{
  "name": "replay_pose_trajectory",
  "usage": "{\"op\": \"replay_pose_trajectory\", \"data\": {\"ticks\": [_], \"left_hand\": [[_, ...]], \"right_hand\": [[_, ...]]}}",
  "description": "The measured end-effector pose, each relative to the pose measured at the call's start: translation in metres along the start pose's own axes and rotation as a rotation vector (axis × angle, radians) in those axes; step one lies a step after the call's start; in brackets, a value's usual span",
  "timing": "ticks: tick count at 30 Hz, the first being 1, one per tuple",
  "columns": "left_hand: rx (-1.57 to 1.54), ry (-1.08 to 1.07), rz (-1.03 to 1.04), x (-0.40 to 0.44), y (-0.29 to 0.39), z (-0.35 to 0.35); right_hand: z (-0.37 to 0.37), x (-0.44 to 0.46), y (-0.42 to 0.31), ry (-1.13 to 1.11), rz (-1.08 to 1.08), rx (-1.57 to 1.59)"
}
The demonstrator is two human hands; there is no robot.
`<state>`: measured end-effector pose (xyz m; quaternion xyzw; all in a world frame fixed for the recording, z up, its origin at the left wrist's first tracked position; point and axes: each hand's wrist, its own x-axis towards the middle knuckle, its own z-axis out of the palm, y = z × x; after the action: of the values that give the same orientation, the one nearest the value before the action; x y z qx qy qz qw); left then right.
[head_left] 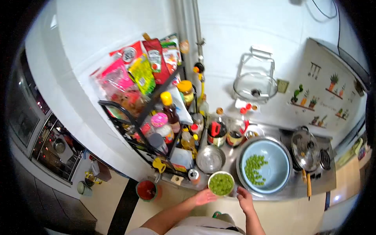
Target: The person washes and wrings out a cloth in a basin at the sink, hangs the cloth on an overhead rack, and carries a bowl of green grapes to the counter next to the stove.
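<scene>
A small pale bowl (233, 185) full of green chopped pieces or mash (221, 184) is at the counter's front edge. My left hand (205, 197) is at its lower left side with fingers stretched out flat, close to or touching the bowl. To the right of the bowl, my right hand (244, 197) is raised a little apart from it, fingers loosely spread and holding nothing visible. A light blue basin (276, 172) with several green pieces (255, 169) scattered inside lies right of the hands. It sits inside a wider metal rim.
An empty metal bowl (210, 159) and a drink can (194, 175) stand left of the small bowl. A black rack (135, 133) holds bottles and packets. At the right, a lidded pan (305, 150) rests on the stove with its wooden handle (309, 185) jutting forward. A red bucket (146, 190) is on the floor.
</scene>
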<state>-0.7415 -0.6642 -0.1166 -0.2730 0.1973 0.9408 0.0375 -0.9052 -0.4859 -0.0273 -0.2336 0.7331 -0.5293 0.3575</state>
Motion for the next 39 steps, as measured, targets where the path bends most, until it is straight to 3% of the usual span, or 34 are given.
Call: {"op": "replay_pose_trajectory", "data": {"ticks": [4, 6, 11, 17, 32, 39], "left_hand": [[0.133, 0.010, 0.132, -0.019, -0.010, -0.033], [0.193, 0.304, 0.144, -0.049, -0.008, -0.018], [0.230, 0.388, 0.250, -0.102, 0.007, -0.007], [0.165, 0.493, 0.431, -0.142, 0.015, 0.007], [0.148, 0.600, 0.438, -0.173, 0.014, 0.026], [0.167, 0.642, 0.445, -0.181, 0.015, 0.034]], "right_hand": [[-0.014, 0.001, -0.044, 0.063, -0.153, 0.256], [-0.019, 0.008, -0.074, 0.106, -0.226, 0.212], [-0.016, 0.038, -0.145, 0.092, -0.533, 0.185], [0.010, 0.068, -0.209, 0.045, -0.743, 0.150], [0.075, 0.101, -0.257, -0.069, -0.951, 0.100], [0.114, 0.143, -0.273, 0.002, -1.028, 0.068]]}}
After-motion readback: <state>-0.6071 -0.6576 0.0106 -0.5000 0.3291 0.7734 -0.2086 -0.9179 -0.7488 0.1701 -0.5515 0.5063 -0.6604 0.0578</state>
